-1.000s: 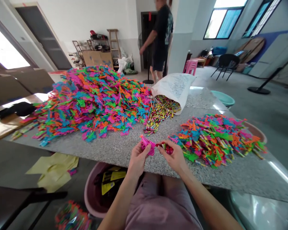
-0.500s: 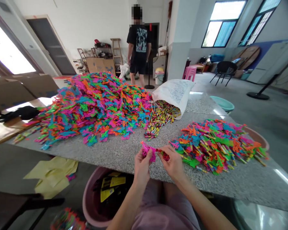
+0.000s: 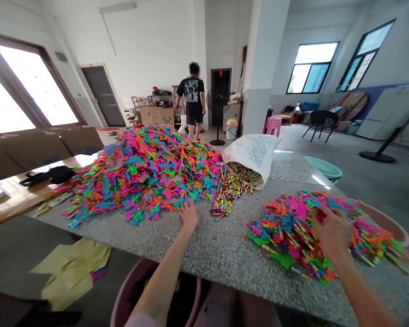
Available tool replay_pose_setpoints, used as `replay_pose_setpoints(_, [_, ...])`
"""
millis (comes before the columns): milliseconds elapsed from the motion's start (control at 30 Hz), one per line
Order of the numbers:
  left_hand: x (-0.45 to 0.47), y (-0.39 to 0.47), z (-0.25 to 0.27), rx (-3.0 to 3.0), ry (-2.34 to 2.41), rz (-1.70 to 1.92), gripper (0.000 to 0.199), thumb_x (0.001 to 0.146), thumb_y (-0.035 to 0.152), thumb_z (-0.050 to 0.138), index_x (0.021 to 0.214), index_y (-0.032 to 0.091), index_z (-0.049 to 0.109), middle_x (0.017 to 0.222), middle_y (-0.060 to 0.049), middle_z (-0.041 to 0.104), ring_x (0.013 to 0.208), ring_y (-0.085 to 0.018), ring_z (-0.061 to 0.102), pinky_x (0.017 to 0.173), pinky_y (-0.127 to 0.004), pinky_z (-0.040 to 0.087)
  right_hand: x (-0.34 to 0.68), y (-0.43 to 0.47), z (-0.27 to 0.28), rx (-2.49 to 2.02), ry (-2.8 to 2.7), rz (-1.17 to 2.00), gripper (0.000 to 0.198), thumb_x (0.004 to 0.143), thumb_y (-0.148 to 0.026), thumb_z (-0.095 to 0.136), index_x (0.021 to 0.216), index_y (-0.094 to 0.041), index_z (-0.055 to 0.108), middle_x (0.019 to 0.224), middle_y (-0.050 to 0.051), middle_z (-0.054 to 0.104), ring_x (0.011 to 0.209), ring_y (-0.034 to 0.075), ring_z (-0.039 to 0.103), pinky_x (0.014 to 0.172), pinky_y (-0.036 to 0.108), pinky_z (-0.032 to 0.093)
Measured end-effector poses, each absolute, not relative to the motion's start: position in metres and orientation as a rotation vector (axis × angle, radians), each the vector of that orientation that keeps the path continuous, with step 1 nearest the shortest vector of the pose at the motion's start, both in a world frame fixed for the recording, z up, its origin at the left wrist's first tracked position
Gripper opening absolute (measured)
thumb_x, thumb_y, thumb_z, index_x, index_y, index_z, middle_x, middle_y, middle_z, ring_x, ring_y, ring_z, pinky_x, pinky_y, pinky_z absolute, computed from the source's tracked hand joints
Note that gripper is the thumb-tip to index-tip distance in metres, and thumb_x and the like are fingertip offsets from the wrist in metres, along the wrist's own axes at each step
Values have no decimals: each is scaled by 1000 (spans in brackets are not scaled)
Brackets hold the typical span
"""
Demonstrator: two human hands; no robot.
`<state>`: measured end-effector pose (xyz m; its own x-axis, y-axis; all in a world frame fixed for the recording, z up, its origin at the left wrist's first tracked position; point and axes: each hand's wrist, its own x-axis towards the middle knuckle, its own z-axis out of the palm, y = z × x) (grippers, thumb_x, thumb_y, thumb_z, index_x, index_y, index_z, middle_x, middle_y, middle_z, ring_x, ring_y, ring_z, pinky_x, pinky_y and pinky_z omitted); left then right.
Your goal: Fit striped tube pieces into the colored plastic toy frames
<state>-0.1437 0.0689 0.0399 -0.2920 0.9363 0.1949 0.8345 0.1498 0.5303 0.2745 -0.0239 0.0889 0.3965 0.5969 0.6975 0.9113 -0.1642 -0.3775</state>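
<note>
My left hand (image 3: 188, 215) reaches to the front edge of a large heap of bright plastic pieces (image 3: 157, 168) in pink, blue, green and orange. Its fingers are slightly apart at the pieces, and I see nothing held. Over the smaller pile (image 3: 286, 259) of plastic pieces joined with printed tubes is my right hand (image 3: 334, 231). Its fingers are curled round small red tubes (image 3: 321, 215), partly hidden in the palm. A pink piece (image 3: 299, 208) lies by its fingertips. Small yellow and red tubes (image 3: 236, 181) spill from a white sack (image 3: 255, 152) between the piles.
The speckled stone table (image 3: 218, 245) bears both piles. A pink tub (image 3: 122, 295) stands below its front edge, and yellow paper (image 3: 71, 268) lies on the floor. Basins (image 3: 322, 168) are at the right. A person (image 3: 192, 97) is at the back, near a standing fan (image 3: 218, 113).
My hands have parted from in front of me. The left went to the big heap and no longer holds the pink piece; the right moved over the right pile. The view has tilted up.
</note>
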Motion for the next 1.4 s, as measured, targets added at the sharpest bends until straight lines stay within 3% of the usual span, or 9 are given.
replay_pose_setpoints(100, [-165,84,32,1873,2261,771,45,81,26,53,125,20,56,135,-17,51,132,-36,34,108,-57,16,262,-25,77,-1706,-1314,-467,44,85,-52,44,91,-17,70,92,16,58,85,30,58,68,42,48])
replay_pose_setpoints(267, [-174,71,34,1842,2119,1191,34,85,31,41,105,28,69,113,-11,65,123,-33,46,107,-52,25,169,-29,47,-1337,-1382,226,25,80,-47,60,86,-25,70,85,9,64,75,27,63,66,39,52])
replay_pose_setpoints(367, [-158,35,53,1682,1713,1498,31,81,42,50,98,28,72,105,-11,68,112,-34,55,101,-48,36,118,-24,47,-1204,-1221,754,36,73,-53,68,91,-22,71,75,6,66,66,23,62,55,32,49])
replay_pose_setpoints(567, [-115,-45,84,1452,1233,1396,21,73,48,65,84,34,76,91,-5,71,90,-31,64,87,-41,49,55,-35,63,-940,-896,1696,55,63,-54,76,104,-18,67,77,4,68,43,7,51,38,17,27])
replay_pose_setpoints(667, [-101,-59,84,1211,1146,1444,29,70,50,70,91,31,74,104,-5,70,105,-29,62,93,-39,49,44,-45,64,-971,-804,1611,54,58,-54,79,95,-16,68,65,2,64,42,7,46,37,17,26])
replay_pose_setpoints(767, [-80,-63,73,763,1022,1529,45,64,50,77,104,31,68,119,-3,65,118,-26,56,94,-37,51,43,-52,68,-1097,-876,1232,46,65,-55,74,88,-16,69,54,0,55,44,10,45,40,20,33])
replay_pose_setpoints(933, [-58,-62,67,380,869,1494,27,62,37,81,77,20,65,83,-4,71,85,-20,69,83,-36,56,53,-69,78,-1067,-1333,778,24,79,-43,65,86,-21,72,88,8,66,81,22,61,75,33,50])
replay_pose_setpoints(1133, [-80,-66,88,365,929,1481,25,58,24,83,72,16,63,74,-2,70,70,-15,67,75,-34,58,82,-73,69,-1148,-1224,1016,40,76,-51,64,98,-17,64,63,-1,51,49,12,46,46,24,43])
replay_pose_setpoints(1400, [-76,-74,84,463,1003,1356,33,53,30,87,77,15,70,75,-3,70,72,-15,65,71,-29,57,78,-72,66,-1089,-1138,1066,41,75,-54,66,93,-18,66,71,2,57,52,11,50,50,24,46])
